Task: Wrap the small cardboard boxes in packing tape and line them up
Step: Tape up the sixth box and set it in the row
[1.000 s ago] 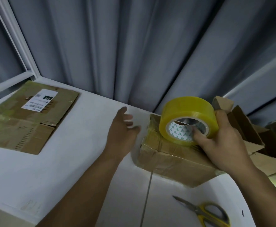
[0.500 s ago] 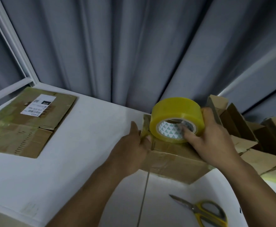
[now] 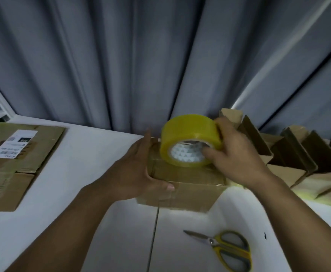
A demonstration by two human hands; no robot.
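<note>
Small brown cardboard box (image 3: 188, 186) sat mid-table (image 3: 86, 169), its faces glossy and wrinkled with tape. Left hand (image 3: 139, 173) clasped its near-left corner, thumb on the front edge. Right hand (image 3: 237, 160) gripped the yellowish packing-tape roll (image 3: 190, 134) standing on the box top, core printed with white triangles. White label (image 3: 13, 143) on the flattened cardboard sheet (image 3: 49, 138): text unreadable.

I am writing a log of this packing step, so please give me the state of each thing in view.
cardboard box: closed, glossy with tape, lying on the table.
left hand: grips the box's left end.
tape roll: on edge on the box top.
right hand: grips the roll.
scissors: blades shut, lying untouched.
flattened carton: lying flat, label up.
open boxes: unsealed, piled at right.
</note>
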